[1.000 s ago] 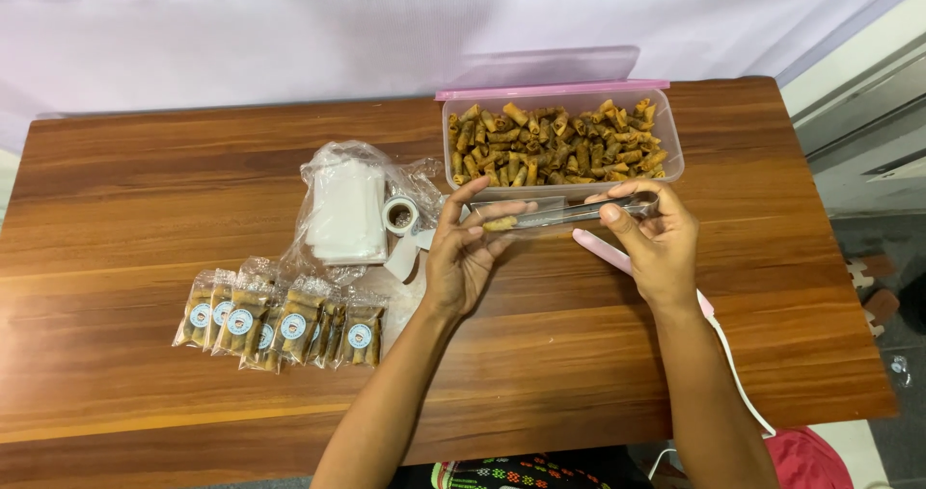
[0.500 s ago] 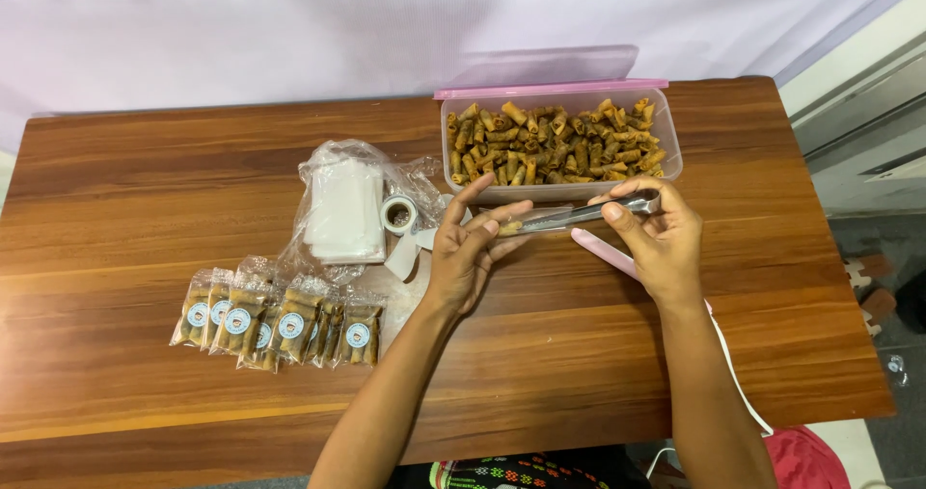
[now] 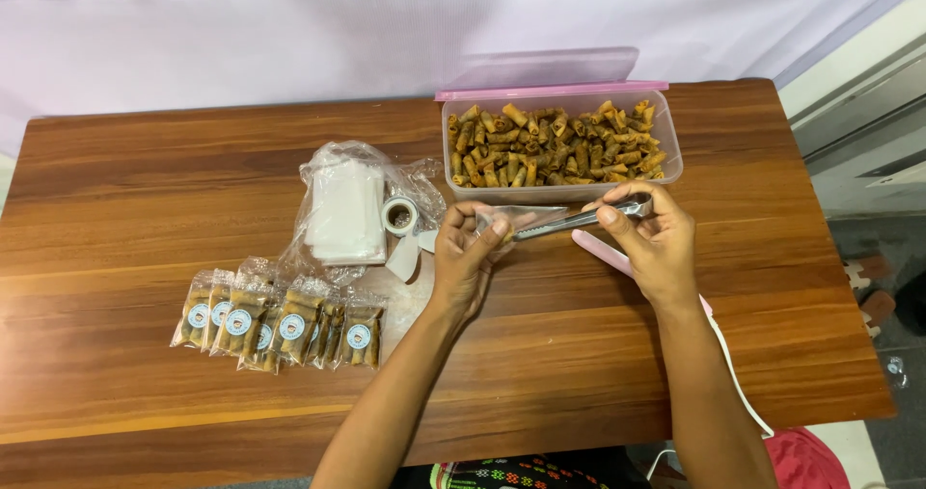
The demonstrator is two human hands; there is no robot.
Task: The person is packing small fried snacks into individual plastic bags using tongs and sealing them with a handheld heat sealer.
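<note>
Since the earlier frames, the tongs [image 3: 579,219] have been brought lower and angled so that their tips are pushed into the mouth of the small clear bag [image 3: 516,221]; before, they were held level just in front of the container. The bag is pinched between thumb and fingers of the left hand [image 3: 468,258], which is closed on its edge and held just above the table [image 3: 145,190]. The metal tongs are gripped by the right hand [image 3: 656,238], fingers curled shut around the handle end. Whether a snack is caught between the tong tips cannot be told.

Just behind both hands, a clear plastic container [image 3: 559,192] full of small brown rolled snacks is set on the wood, with its pink lid [image 3: 550,76] propped behind it. A pink, flat tool [image 3: 603,253] with a white cord is partly hidden under the right hand. To the left, a plastic bag of empty pouches [image 3: 342,209] and a roll of tape [image 3: 399,215] are seen, and a row of filled, labelled packets [image 3: 280,320] is laid near the front edge.
</note>
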